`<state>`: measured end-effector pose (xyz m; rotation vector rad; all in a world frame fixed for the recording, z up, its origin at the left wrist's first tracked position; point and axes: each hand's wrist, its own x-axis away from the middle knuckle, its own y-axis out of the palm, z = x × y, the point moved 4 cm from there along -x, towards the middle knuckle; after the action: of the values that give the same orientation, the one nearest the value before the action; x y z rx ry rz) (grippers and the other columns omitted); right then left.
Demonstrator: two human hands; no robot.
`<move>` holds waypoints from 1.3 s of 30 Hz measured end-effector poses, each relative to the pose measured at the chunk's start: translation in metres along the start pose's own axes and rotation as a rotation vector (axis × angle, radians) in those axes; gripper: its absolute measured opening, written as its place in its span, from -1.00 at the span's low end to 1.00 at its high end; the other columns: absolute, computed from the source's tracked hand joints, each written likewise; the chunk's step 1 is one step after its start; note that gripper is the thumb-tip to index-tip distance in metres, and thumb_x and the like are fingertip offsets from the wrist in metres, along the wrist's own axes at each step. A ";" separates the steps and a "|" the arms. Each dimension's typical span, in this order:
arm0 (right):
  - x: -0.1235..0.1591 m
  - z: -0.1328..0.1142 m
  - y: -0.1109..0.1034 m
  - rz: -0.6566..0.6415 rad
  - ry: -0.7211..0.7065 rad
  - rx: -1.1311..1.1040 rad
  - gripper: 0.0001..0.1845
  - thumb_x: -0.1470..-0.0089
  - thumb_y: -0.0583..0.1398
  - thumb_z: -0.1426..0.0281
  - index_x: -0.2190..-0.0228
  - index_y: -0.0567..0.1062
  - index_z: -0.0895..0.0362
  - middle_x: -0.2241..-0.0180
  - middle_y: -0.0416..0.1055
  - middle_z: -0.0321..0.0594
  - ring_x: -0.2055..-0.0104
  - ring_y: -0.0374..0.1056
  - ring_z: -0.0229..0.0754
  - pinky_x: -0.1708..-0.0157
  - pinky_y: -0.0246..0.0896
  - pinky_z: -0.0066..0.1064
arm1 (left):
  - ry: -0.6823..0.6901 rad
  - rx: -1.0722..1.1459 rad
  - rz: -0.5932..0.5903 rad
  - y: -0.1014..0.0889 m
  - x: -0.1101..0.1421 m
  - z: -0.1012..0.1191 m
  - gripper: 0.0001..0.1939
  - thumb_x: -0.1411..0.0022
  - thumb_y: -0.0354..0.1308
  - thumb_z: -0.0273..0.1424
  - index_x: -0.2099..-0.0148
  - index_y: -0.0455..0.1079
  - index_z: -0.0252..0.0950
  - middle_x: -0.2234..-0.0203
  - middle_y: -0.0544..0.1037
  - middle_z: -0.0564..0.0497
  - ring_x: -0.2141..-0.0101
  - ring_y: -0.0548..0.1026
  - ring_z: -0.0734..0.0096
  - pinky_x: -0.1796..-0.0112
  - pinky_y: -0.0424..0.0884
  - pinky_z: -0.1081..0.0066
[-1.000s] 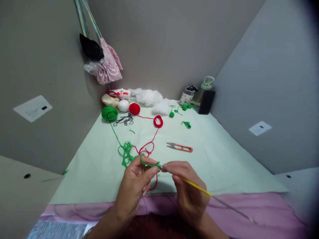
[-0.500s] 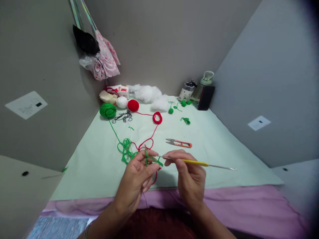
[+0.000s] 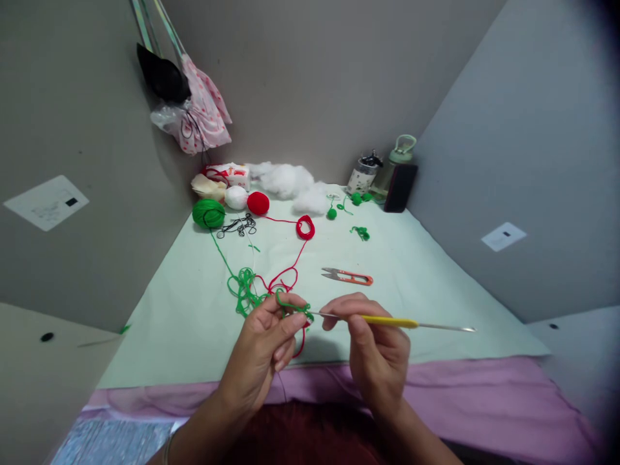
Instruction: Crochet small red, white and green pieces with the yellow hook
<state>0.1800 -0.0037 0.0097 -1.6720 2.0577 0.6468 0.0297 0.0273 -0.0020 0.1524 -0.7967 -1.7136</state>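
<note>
Left hand (image 3: 264, 339) pinching small green piece (image 3: 309, 316), right hand (image 3: 380, 349) gripping yellow-handled hook (image 3: 390, 321); tangled green yarn (image 3: 245, 289) could snag, tugging stitches loose.

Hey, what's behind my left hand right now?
Beyond your left hand, a tangle of green yarn and loops of red yarn lie on the pale cloth. The hand hides part of both, so how the strands run there can't be seen.
</note>
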 end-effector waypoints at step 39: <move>0.010 -0.005 0.007 -0.152 -0.184 0.253 -0.63 -0.35 0.21 0.58 -0.05 0.64 0.01 0.06 0.59 -0.15 0.05 0.52 -0.19 0.06 0.46 -0.35 | -0.002 -0.007 -0.093 -0.001 0.002 -0.002 -0.14 -0.06 0.60 -0.34 -0.35 0.33 -0.24 0.41 0.48 0.21 0.71 0.10 0.85 0.72 0.00 0.71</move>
<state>0.1707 -0.0134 0.0089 -1.5433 1.7822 0.4505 0.0297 0.0248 -0.0034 0.1852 -0.7962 -1.8042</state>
